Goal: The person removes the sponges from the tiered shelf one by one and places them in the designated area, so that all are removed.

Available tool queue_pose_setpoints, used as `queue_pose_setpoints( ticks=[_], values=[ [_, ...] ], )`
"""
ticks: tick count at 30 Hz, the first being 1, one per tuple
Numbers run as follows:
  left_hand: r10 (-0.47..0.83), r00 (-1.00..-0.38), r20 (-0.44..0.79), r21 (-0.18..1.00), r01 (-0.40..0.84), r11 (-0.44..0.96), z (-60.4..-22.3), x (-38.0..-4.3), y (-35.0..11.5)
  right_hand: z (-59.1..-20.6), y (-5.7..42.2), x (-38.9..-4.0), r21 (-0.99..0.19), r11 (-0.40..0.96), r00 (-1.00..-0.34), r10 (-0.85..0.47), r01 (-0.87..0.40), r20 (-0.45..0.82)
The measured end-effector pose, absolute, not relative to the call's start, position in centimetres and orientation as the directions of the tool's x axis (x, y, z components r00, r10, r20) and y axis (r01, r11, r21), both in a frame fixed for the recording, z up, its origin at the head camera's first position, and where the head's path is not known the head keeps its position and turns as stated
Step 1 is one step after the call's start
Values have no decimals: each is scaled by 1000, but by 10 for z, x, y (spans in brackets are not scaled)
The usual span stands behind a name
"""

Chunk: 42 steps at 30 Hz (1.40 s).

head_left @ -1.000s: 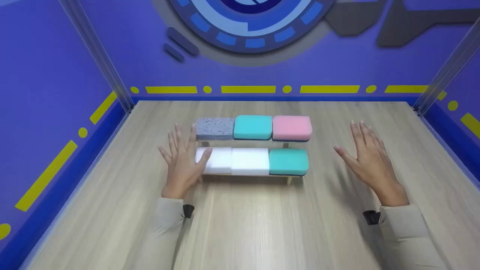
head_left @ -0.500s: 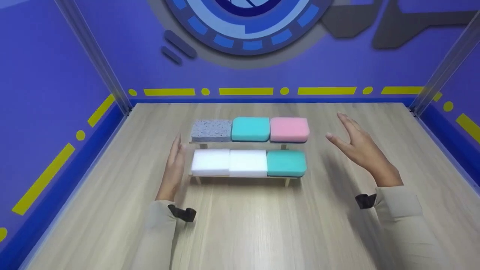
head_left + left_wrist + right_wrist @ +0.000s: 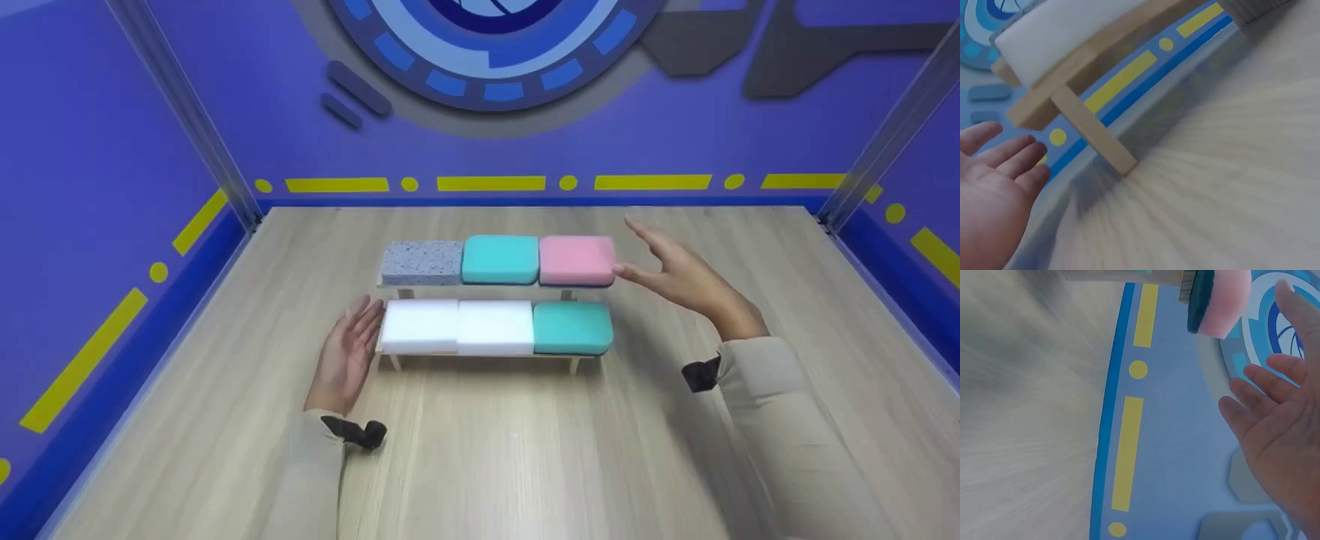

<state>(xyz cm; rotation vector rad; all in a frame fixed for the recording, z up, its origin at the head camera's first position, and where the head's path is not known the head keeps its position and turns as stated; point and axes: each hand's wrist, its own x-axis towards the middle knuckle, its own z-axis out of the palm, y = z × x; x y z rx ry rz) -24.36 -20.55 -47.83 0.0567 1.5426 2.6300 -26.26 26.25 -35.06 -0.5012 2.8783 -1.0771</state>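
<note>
Facing blue walls beyond a pale wood-grain table and wooden stand. Holding nothing, hovering with spread right hand and loosely extended left hand, just beside the stand's far-right, dark-backed pink sponge and near-left, plain white block respectively.

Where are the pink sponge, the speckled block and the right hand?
Pink sponge (image 3: 576,257), head view: upper face's middle.
Speckled block (image 3: 423,259), head view: upper face's middle.
Right hand (image 3: 684,279), head view: middle of the hand.
</note>
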Motion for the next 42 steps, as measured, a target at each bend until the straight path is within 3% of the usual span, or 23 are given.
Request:
queue_pose_setpoints(
  ticks=[11,17,42],
  values=[
    [171,-982,-82,868,-154,-472,-487,-242,-205,-352,242,-276,-676,669,-922,-385,-310,42],
    [114,-990,-86,867,-131,-481,-487,-240,-205,-357,236,-277,-684,649,-915,-398,-334,69],
    [132,-991,-30,880,-89,-467,-487,-240,-204,-358,235,-279,-678,666,-931,-358,-311,75]
  ],
)
